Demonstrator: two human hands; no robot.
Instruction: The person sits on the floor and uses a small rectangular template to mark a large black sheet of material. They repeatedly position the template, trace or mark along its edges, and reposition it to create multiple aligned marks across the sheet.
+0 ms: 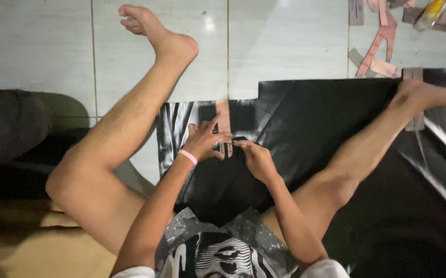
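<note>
Two hands, left [202, 140] and right [256, 158], pinch a small strip [225, 135] flat against the black sheet's [315, 113] near edge, steadying it.

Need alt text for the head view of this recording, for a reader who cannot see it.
Seen from above, a seated person's left hand and right hand press a pinkish template strip onto a glossy black sheet spread between bare legs on a pale tiled floor. More pinkish pieces lie at top right.
</note>
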